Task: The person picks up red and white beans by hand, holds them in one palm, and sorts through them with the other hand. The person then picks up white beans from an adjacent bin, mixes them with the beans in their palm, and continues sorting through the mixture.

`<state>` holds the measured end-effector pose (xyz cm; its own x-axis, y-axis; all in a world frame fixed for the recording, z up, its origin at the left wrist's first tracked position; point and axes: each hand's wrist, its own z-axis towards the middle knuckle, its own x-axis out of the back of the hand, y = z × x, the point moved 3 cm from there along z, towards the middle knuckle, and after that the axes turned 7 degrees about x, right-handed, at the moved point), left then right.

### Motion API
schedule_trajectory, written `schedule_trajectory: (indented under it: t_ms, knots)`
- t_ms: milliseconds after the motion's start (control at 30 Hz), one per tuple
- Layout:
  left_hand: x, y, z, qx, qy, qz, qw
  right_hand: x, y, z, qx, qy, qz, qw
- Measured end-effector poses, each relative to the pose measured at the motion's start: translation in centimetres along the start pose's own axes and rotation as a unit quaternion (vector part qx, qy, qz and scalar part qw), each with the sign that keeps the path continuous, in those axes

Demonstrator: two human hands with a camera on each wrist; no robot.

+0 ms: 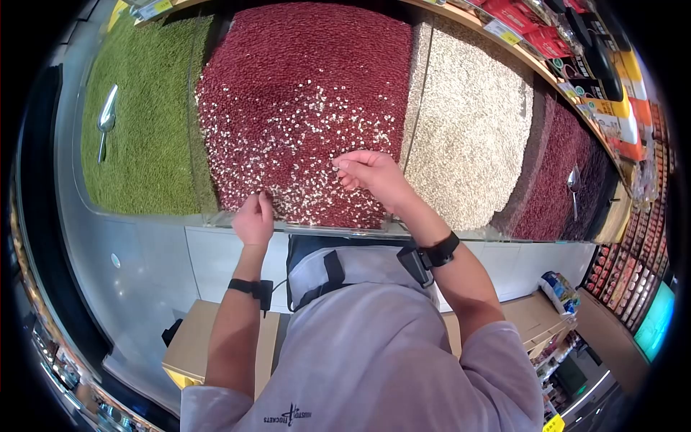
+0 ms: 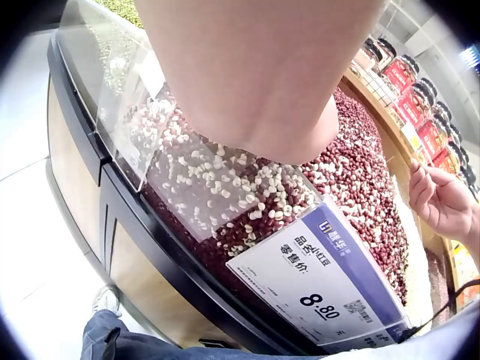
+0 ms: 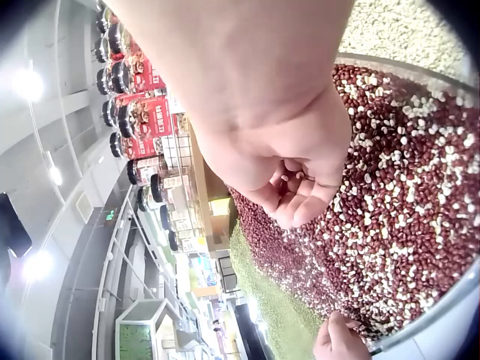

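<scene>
Small red beans [image 1: 317, 43] fill the middle bin, with white creased grains [image 1: 317, 108] scattered over them, thickest at the front. My right hand [image 1: 371, 176] is held over the bin's right part, thumb and forefinger together. In the right wrist view, its curled fingers hold a few red beans [image 3: 287, 182] in the palm. At the bin's front edge is my left hand [image 1: 253, 219], fingers curled and thumb beside the forefinger, its tips right at the beans. I cannot tell whether it grips anything. In the left wrist view the forearm hides its fingers.
Clear dividers separate a green bean bin [image 1: 144, 144], with a metal scoop [image 1: 106, 119], and a white grain bin [image 1: 471, 122]. A price sign [image 2: 319, 277] stands on the front panel. Red jars [image 3: 146, 116] line a shelf behind. Another scoop [image 1: 574, 183] lies in the far-right beans.
</scene>
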<state>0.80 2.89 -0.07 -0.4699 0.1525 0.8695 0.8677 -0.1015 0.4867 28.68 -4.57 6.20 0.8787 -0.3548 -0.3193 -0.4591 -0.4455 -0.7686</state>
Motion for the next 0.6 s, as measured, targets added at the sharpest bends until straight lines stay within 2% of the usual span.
schedule_trajectory:
  t_ms: [100,167,200,267,600]
  knots:
    - [0.1,-0.3,0.4,-0.018,0.011,-0.009,1.0,-0.5,-0.1,0.4,-0.006,0.002,-0.003,1.0]
    - [0.1,-0.2,0.1,-0.026,0.013,0.006,1.0,-0.5,0.2,0.3,-0.026,-0.009,0.083,0.996]
    - [0.0,-0.2,0.0,-0.025,0.013,0.006,1.0,-0.4,0.2,0.2,-0.027,-0.008,0.082,0.996]
    - [-0.3,-0.2,0.1,-0.024,0.015,0.0,1.0,-0.7,-0.1,0.0,-0.02,-0.054,0.135,0.989]
    - [-0.1,-0.1,0.1,-0.021,0.011,0.01,1.0,-1.0,-2.1,-0.7,-0.03,-0.088,0.2,0.975]
